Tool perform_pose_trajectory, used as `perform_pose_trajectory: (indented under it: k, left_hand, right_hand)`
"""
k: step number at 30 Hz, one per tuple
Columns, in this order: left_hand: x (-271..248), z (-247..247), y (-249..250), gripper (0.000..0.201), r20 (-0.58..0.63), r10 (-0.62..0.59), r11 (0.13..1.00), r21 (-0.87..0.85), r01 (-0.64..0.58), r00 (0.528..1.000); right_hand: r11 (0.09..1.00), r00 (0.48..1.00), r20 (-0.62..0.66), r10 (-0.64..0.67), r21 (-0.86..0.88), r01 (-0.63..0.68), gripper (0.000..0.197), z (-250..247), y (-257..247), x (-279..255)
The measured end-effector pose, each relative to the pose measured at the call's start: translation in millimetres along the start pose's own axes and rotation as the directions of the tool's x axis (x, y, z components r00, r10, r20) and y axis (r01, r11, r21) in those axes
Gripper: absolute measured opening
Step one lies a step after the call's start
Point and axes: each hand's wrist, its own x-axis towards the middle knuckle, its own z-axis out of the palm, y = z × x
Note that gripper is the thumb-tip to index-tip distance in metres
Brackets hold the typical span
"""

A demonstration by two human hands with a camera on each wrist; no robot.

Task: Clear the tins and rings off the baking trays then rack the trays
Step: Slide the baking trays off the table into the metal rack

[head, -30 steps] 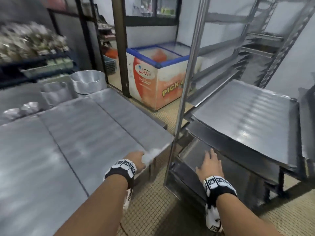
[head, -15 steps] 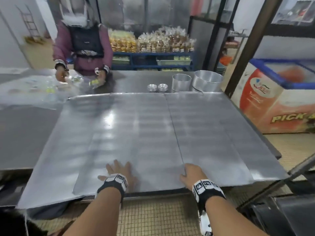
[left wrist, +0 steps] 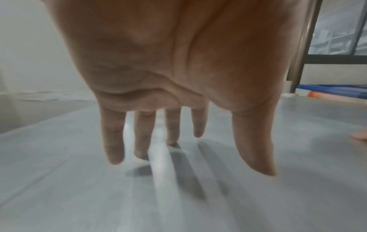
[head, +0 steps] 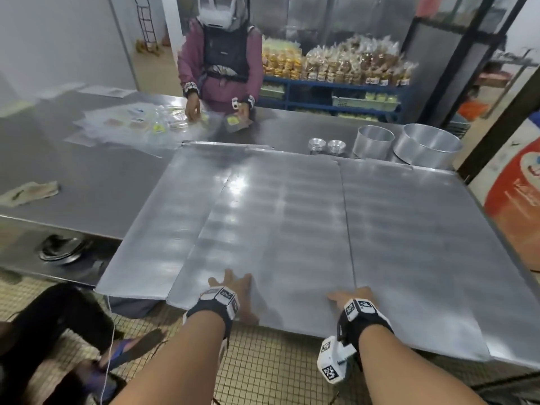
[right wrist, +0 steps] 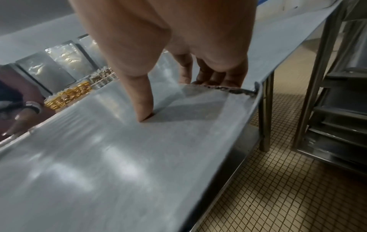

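Observation:
Three bare baking trays lie side by side on the steel table: a left tray [head: 163, 223], a middle tray [head: 277, 229] overlapping it, and a right tray [head: 423, 244]. My left hand [head: 233, 287] rests flat on the middle tray near its front edge, fingers [left wrist: 113, 141] straight and spread. My right hand [head: 347, 298] pinches the middle tray's front right corner [right wrist: 218, 89], thumb pressing on top and fingers curled under the slightly raised edge. Two stacks of small tins [head: 317, 146] and two cake rings [head: 374, 146] stand on the table behind the trays.
Another person [head: 222, 68] works at the table's far side over plastic packets. A cloth [head: 29, 194] lies at the left. A chest freezer [head: 520, 200] stands right of the table. The tray rack [right wrist: 337, 109] stands beside the table's right end, over a tiled floor.
I turned from the rack to the table. My right hand left the racked tray and my left let go of a tray corner; both came onto the middle tray's front edge.

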Motion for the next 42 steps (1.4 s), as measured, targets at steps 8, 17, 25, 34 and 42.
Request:
perform_pose_trajectory:
  k: [8,17,25,34,42]
  left_hand:
    - [4.6,-23.0,-18.9,0.085,-0.114,-0.262,0.923,-0.32,0.214,0.958]
    - [16.1,-4.4,-1.7,0.073,-0.06,-0.466,0.828,-0.383,0.41,0.883]
    - [10.1,-25.2,1.6,0.039,0.014,-0.447,0.757,-0.526,0.387,0.895]
    - [2.5,-48.7,36.4,0.048,-0.025,-0.361,0.795,-0.531,0.294,0.932]
    - [21.2,-47.6,80.3,0.051,-0.07,-0.281,0.83,-0.519,0.205,0.957]
  right_hand:
    - [1.0,0.996,0.092,-0.008,-0.025,0.01,0.037,-46.7,13.0,11.3]
    - [0.997,0.996,0.066,0.057,-0.061,-0.053,0.033,-80.4,31.1,22.4]
    - [0.993,0.995,0.088,0.053,-0.107,-0.044,0.033,-103.0,33.4,19.5]
    - [0.98,0.993,0.035,0.113,-0.172,-0.105,0.07,-131.5,48.2,23.3]
    - [0.973,0.987,0.031,0.156,-0.176,-0.148,0.066,-165.3,70.5,55.8]
